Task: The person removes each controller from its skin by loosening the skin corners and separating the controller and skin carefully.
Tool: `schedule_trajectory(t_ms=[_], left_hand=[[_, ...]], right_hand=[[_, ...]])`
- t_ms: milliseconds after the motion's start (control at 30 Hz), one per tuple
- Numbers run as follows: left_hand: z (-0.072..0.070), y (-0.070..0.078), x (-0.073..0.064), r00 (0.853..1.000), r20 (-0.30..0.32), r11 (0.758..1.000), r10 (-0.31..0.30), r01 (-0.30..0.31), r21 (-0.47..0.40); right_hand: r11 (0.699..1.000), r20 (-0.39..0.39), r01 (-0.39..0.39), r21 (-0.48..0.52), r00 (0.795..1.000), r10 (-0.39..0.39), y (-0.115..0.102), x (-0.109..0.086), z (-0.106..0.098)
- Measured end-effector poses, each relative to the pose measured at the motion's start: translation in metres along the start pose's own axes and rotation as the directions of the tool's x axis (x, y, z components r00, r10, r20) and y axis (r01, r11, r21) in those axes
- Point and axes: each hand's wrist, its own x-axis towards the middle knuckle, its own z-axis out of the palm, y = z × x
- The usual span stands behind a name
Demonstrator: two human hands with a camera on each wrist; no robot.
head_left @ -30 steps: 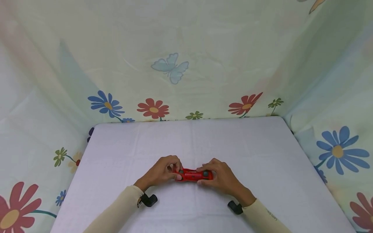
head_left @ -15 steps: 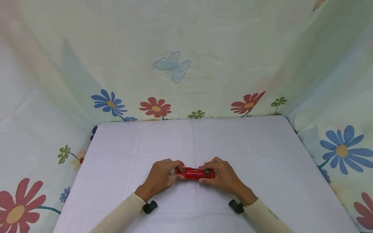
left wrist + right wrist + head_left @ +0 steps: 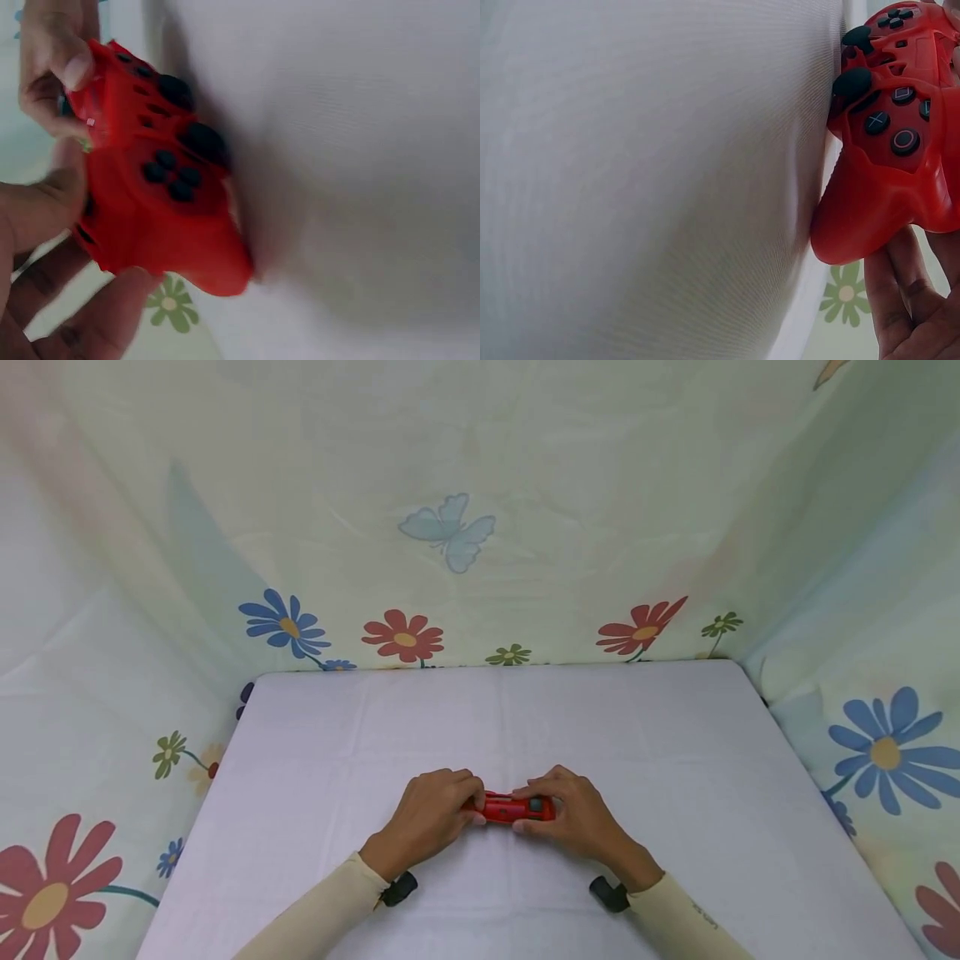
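A red game controller (image 3: 507, 808) stands on its edge on the white cloth, its shoulder-button side facing up in the head view. A soft red cover with cutouts (image 3: 862, 206) wraps it, with dark buttons and thumbsticks showing through. My left hand (image 3: 433, 810) grips the left end, fingers over the top and thumb on the near side, hiding that end from above. With thumb and fingers my right hand (image 3: 576, 814) holds the right end. In the left wrist view, the directional buttons (image 3: 172, 176) face the camera; the round and cross-marked buttons (image 3: 891, 131) show in the right wrist view.
A white cloth covers the table (image 3: 495, 718). Behind and at both sides hangs a pale curtain (image 3: 570, 527) printed with flowers and a butterfly. Dark wrist cameras (image 3: 400, 888) sit below the hands.
My left hand has shifted right and further over the controller's left end, now covering the part seen before. The right hand keeps its hold. The head view has shifted slightly.
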Motion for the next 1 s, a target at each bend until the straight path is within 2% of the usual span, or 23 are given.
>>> schedule_trajectory(t_ms=[133, 300, 467, 600, 833, 1000], left_hand=[[-0.001, 0.005, 0.002, 1.0, -0.013, 1.0, -0.022, 0.021, -0.01], [0.003, 0.003, -0.002, 0.999, -0.043, 1.0, -0.014, 0.013, -0.012], [0.005, -0.004, -0.006, 0.998, -0.065, 0.997, 0.02, -0.024, -0.068], [0.004, -0.007, -0.003, 0.998, -0.055, 0.994, 0.043, -0.048, -0.098], [0.004, -0.007, 0.003, 0.998, -0.032, 0.998, 0.052, -0.053, -0.038], [0.004, -0.011, -0.003, 0.996, -0.054, 0.997, 0.075, -0.075, -0.002]], right_hand=[[1.0, 0.0, -0.001, 0.013, 1.0, 0.001, 0.0, 0.0, 0.0], [1.0, -0.004, -0.01, 0.016, 1.0, 0.01, 0.0, -0.001, 0.0], [1.0, -0.007, -0.009, 0.016, 1.0, 0.009, 0.0, -0.001, 0.001], [1.0, -0.014, -0.013, 0.025, 1.0, 0.013, 0.001, -0.001, 0.0], [1.0, -0.036, 0.0, 0.026, 0.999, 0.001, 0.003, -0.002, 0.0], [1.0, -0.018, 0.004, -0.001, 1.0, -0.004, 0.003, -0.002, 0.0]])
